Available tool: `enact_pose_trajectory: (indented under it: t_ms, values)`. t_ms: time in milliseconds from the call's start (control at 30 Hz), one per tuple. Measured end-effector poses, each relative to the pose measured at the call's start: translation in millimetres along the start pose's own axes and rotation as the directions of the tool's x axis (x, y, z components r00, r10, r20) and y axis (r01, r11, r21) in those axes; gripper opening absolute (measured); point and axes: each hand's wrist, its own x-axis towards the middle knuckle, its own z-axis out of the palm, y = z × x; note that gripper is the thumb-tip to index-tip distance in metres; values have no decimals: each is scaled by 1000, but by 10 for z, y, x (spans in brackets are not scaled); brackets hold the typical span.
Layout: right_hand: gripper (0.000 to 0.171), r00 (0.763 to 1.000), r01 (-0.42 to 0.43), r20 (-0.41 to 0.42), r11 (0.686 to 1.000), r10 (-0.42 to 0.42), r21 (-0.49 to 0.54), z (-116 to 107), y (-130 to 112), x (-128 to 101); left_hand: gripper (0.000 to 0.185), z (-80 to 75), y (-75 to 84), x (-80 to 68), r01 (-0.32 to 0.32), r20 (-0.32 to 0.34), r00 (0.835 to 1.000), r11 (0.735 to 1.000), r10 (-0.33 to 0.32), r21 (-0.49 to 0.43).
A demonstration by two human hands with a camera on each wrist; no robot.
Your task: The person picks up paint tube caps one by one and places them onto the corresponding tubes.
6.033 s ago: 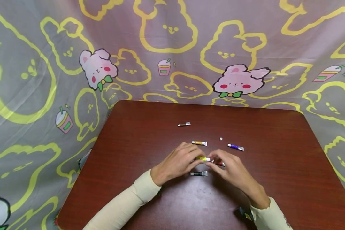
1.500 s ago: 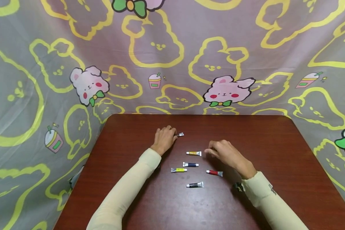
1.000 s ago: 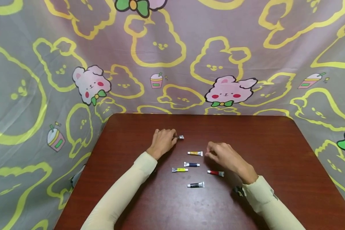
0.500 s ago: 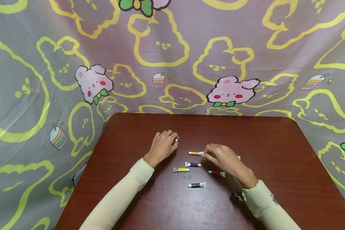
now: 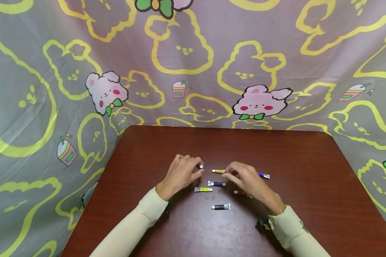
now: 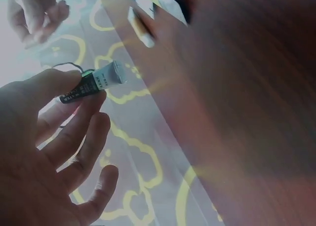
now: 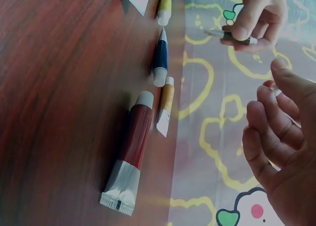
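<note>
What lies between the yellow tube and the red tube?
In the head view, only bare table between yellow tube and red tube; the blue tube sits just behind.

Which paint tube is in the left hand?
The dark tube, pinched in the left hand above the table; the other tubes lie flat.

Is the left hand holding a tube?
Yes, the left hand pinches a small dark tube between thumb and fingers, off the table.
</note>
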Motion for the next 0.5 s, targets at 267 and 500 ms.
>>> enact_pose_trajectory:
  t_ms: [267,500]
  values:
    - [11,1000,5,-18,1000,-4,31,34,-41,3,20,-73,133,-37,-64,-26,998,998,63,-9]
    - [21,997,28,-76,998,-24,52,83,-32,-7,30,-106,196,-44,-89,6,996,995,90,-51]
